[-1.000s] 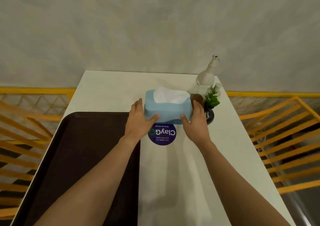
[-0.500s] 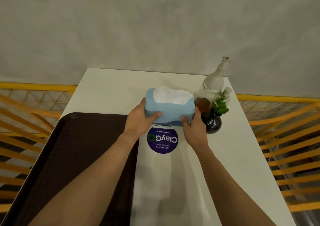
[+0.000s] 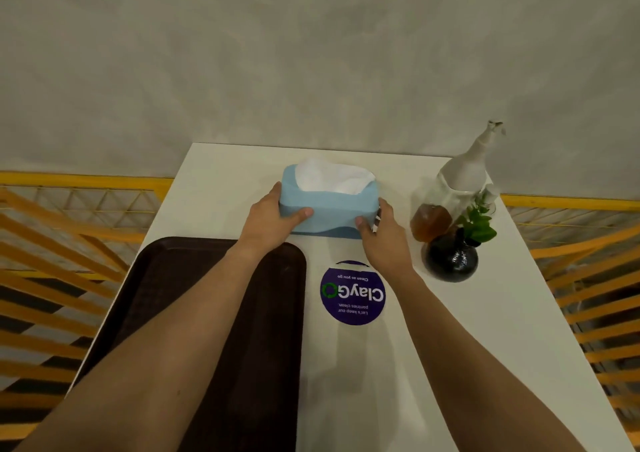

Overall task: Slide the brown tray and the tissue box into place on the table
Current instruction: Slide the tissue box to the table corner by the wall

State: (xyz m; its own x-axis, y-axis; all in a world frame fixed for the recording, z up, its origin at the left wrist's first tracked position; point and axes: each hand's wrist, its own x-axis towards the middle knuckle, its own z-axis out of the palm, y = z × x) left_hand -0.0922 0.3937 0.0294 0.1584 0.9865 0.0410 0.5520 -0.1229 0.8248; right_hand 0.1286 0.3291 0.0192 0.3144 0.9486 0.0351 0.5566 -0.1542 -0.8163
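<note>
A light blue tissue box (image 3: 330, 210) with white tissue poking from its top rests on the white table (image 3: 450, 330), near the far middle. My left hand (image 3: 273, 221) grips its left end, thumb across the front. My right hand (image 3: 382, 240) grips its right end. The brown tray (image 3: 173, 299) lies flat along the table's left side, partly under my left forearm, its near end out of view.
A round purple sticker (image 3: 352, 294) is stuck to the table just in front of the box. At the far right stand a white spray bottle (image 3: 467, 171) with amber liquid and a small black vase (image 3: 451, 260) holding a green plant. Yellow railings flank both sides; a grey wall lies behind.
Both hands have slid the tissue box away from me and off the purple sticker, which now shows in full. A gap has opened between the box and the vase.
</note>
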